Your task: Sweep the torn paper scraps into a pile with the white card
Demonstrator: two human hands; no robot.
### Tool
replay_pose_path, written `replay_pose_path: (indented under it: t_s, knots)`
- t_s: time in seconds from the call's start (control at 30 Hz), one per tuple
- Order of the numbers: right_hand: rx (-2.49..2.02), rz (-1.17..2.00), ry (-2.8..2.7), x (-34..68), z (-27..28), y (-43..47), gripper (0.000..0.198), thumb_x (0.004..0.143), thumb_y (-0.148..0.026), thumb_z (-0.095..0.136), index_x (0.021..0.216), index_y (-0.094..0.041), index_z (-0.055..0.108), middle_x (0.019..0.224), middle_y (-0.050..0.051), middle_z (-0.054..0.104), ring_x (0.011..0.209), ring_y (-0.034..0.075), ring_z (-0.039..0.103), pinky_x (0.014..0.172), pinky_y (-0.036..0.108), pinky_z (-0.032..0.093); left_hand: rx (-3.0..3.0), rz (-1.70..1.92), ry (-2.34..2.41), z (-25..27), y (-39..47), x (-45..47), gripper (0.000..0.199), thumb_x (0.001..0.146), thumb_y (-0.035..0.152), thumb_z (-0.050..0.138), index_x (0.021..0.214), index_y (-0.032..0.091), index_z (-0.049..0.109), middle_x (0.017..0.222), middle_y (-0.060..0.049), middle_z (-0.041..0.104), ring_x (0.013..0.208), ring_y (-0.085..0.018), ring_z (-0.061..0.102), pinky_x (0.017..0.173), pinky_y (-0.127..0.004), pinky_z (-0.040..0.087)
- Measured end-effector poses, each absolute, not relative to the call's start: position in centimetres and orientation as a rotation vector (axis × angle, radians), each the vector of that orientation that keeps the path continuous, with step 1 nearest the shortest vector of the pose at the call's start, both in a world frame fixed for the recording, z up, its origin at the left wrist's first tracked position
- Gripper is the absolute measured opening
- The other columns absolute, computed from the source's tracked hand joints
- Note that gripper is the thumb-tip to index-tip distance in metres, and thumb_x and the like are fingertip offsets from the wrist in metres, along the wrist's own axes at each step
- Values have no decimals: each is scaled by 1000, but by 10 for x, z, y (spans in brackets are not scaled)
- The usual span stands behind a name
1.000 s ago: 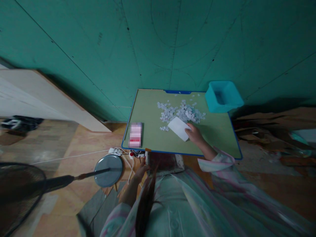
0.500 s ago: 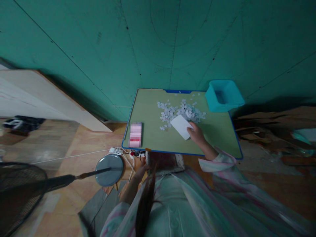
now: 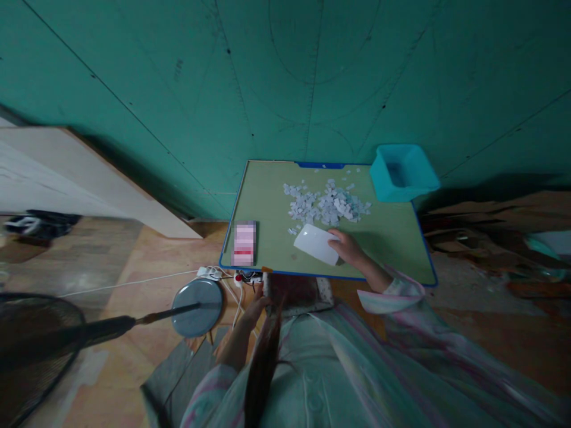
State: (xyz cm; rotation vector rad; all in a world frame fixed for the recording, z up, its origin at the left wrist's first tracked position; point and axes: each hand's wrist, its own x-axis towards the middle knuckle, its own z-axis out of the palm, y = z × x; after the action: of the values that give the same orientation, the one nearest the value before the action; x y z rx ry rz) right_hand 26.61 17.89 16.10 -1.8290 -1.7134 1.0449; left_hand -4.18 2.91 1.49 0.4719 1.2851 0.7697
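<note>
My right hand is closed on the right edge of a white rectangular card, which tilts over the front part of the small table. Just beyond the card lies a loose heap of small white paper pieces, with a few strays around it. Below the table's front edge, my left hand is closed around the left side of an open brownish container with a pale rim. Its inside is dark, and part of it is hidden under the tabletop.
A turquoise plastic bin stands at the table's back right corner. A blurred-out pink flat item lies at the front left. On the floor to the left are a round grey stool, a power strip and a net.
My right hand has drawn the card toward me and a little left, away from the heap, turning it flatter to the front edge. My left hand stays where it was.
</note>
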Motion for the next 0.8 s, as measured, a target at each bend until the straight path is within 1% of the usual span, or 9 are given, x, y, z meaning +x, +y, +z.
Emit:
replay_pose_path:
  t_s: [0.17,0.2,0.27,0.37,0.5,0.6,0.7,0.8]
  knots:
    - [-1824,1097,-1745,261,156,177,47,75,-20,49,120,-12,60,117,12,66,105,26,61,92,37,47,431,809,1223,9,27,-43,109,50,16,59,150,23,14,119,-7,67,103,-24,61,72,-31,53]
    - [-1808,1131,-1772,258,156,174,47,75,-19,48,120,-11,60,119,13,65,106,25,61,93,37,46,431,812,1215,8,27,-43,109,50,16,59,150,23,15,119,-7,67,104,-25,61,72,-32,53]
    - [-1761,1207,-1847,250,160,167,47,75,-17,48,120,-10,60,121,13,64,107,25,61,94,35,46,458,813,1217,7,27,-43,106,50,17,59,149,24,20,120,-6,66,106,-25,60,74,-33,52]
    - [-1680,1278,-1977,242,169,158,44,75,-16,48,117,-11,63,118,12,66,106,23,61,93,31,45,490,812,1225,9,29,-44,102,49,16,59,147,24,28,121,-6,66,108,-25,58,77,-32,51]
    - [-1660,1250,-2018,241,179,159,41,75,-16,49,113,-14,65,116,9,68,104,21,62,92,30,45,464,778,1217,9,30,-45,104,49,14,58,147,28,25,118,-4,67,104,-24,59,77,-32,50]
    - [-1698,1188,-2003,244,179,163,41,75,-15,48,113,-14,65,114,9,68,102,21,62,91,29,46,474,785,1218,8,29,-45,100,50,15,57,145,31,29,116,-2,68,104,-23,59,74,-30,50]
    - [-1690,1184,-2009,245,176,162,40,75,-15,48,112,-14,65,113,10,69,100,21,63,90,31,46,470,805,1226,10,28,-44,102,50,14,56,146,29,27,121,-2,66,104,-22,58,73,-28,50]
    - [-1605,1270,-2034,243,173,158,38,73,-15,50,107,-16,67,110,8,70,99,22,63,90,32,47,452,805,1237,15,29,-42,105,49,13,57,147,28,24,125,-4,64,104,-22,59,71,-27,50]
